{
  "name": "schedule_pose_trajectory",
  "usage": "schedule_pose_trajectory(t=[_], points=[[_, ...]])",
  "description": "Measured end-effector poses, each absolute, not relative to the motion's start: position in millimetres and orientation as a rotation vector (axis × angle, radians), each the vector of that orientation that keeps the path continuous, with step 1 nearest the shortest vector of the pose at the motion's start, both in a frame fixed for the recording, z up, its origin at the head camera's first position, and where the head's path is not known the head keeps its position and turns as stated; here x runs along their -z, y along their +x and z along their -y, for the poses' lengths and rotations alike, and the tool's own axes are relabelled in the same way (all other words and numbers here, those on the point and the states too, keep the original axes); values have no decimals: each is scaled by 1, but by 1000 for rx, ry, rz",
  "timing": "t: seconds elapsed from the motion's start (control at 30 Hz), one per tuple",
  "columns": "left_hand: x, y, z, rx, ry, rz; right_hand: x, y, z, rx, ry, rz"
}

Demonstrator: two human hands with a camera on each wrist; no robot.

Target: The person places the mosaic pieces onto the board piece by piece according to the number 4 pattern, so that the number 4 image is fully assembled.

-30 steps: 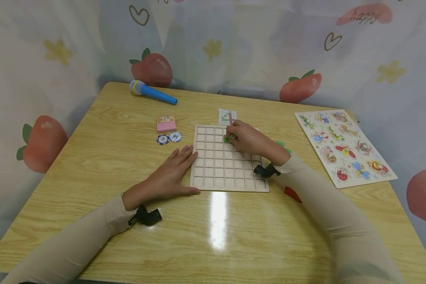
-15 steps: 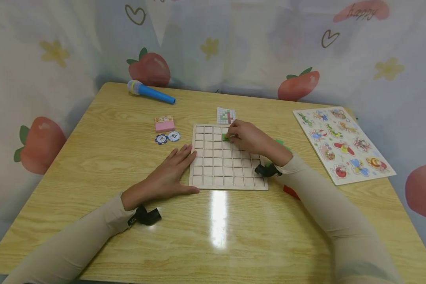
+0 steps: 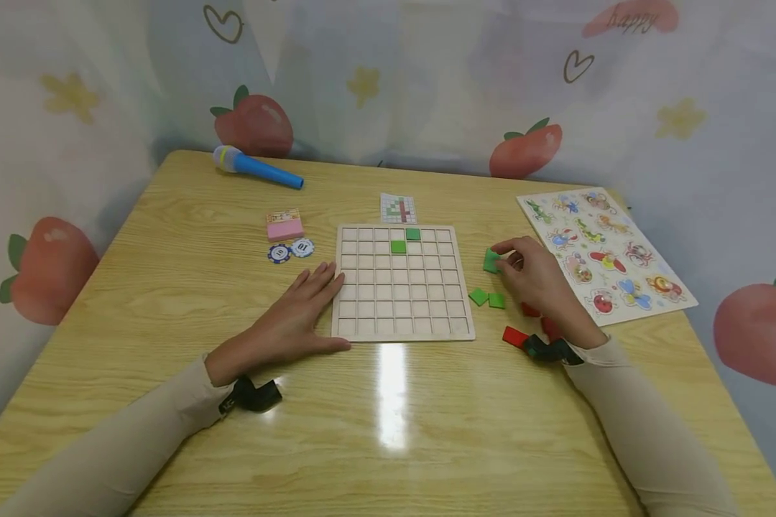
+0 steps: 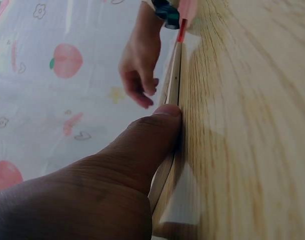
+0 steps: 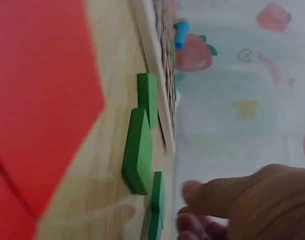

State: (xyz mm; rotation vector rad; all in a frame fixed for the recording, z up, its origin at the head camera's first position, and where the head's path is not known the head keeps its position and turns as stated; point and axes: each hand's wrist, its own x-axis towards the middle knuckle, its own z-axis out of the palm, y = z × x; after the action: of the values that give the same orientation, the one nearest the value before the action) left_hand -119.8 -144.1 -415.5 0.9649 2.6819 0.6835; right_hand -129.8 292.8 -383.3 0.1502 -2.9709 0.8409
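Observation:
A wooden grid board [image 3: 367, 329] lies mid-table, with two green square tiles in its cells: a light one [image 3: 397, 247] and a darker one [image 3: 413, 234]. My left hand [image 3: 284, 323] rests along the board's left edge, fingers fairly straight. Its thumb [image 4: 165, 112] touches the near edge in the left wrist view. To the right of the board, my right hand [image 3: 535, 280] reaches over a green tile [image 3: 489, 260], its bent fingers right at it and holding nothing. Two more green tiles [image 3: 496, 301] lie nearer me, beside several red tiles [image 3: 514, 337] partly hidden under the wrist.
A small pattern card [image 3: 398, 209] lies behind the board. At left are a pink-and-patterned block [image 3: 284, 225], two poker chips [image 3: 302, 248] and a blue toy microphone [image 3: 261, 168]. An insect puzzle board [image 3: 621, 314] lies right of my right hand. A printed cloth [image 3: 427, 86] hangs behind the table.
My right hand has let go of the light green tile in the grid and moved right to the loose tiles. The left hand stays on the board's edge. The head view shifted slightly.

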Motion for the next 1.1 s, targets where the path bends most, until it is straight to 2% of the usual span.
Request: schedule_pose_trajectory(t=[0.27, 0.7, 0.87, 1.1], points=[[416, -120, 145, -692, 970, -2677, 396, -131, -292, -742, 203, 3073], [414, -120, 146, -705, 984, -2675, 390, -131, -287, -733, 256, 3099], [414, -119, 147, -700, 983, -2676, 367, -128, -260, -754, 435, 3077], [415, -119, 145, -710, 991, -2684, 351, -147, -205, -711, 742, 3091]])
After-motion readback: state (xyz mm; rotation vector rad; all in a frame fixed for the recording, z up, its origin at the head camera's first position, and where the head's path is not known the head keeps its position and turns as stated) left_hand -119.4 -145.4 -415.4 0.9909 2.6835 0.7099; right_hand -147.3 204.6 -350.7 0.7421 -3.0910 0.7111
